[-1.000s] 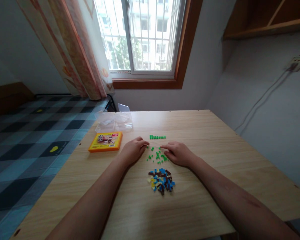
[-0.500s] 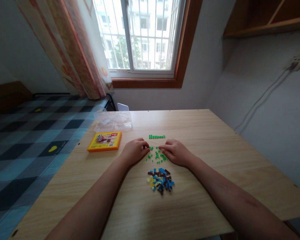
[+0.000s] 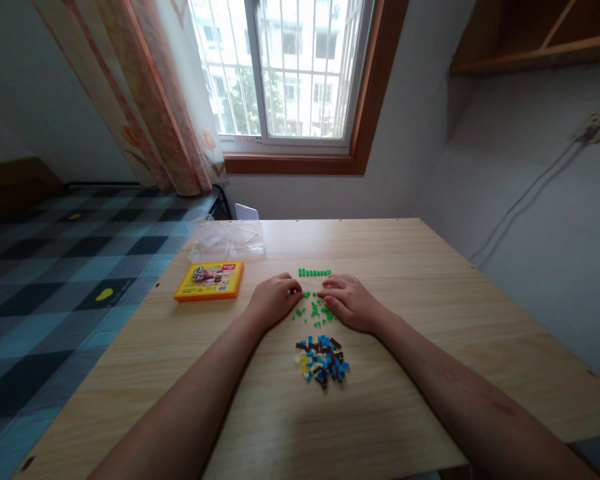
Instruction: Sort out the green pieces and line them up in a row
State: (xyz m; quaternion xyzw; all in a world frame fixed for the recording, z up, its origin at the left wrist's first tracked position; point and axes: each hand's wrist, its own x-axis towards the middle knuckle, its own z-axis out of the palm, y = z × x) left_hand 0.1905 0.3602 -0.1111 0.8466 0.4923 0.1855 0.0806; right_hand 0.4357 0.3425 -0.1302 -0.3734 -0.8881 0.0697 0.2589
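Loose green building bricks (image 3: 315,310) lie scattered between my two hands. My left hand (image 3: 276,298) rests on its side at their left, fingers curled and thumb near the index fingertip. Its fingertips touch or almost touch a green brick (image 3: 307,294); whether something small is pinched there is hidden. On the other side, my right hand (image 3: 351,303) lies low over the table with fingers apart, partly over the green bricks at its thumb. Just beyond the hands stands a neat row of green bricks (image 3: 315,273). Closer to me is a mixed pile of blue, brown and yellow bricks (image 3: 323,360).
A yellow-orange box (image 3: 209,281) with a printed picture lies left of my left hand. Behind it sits a clear plastic container (image 3: 227,241) by the table's far left corner. The wooden table (image 3: 430,300) stands beside a bed (image 3: 70,287) with a checked cover.
My left hand has shifted slightly right, its fingertips closer to the green brick. The right hand's fingers have spread a little and moved slightly. The row and the mixed pile look unchanged.
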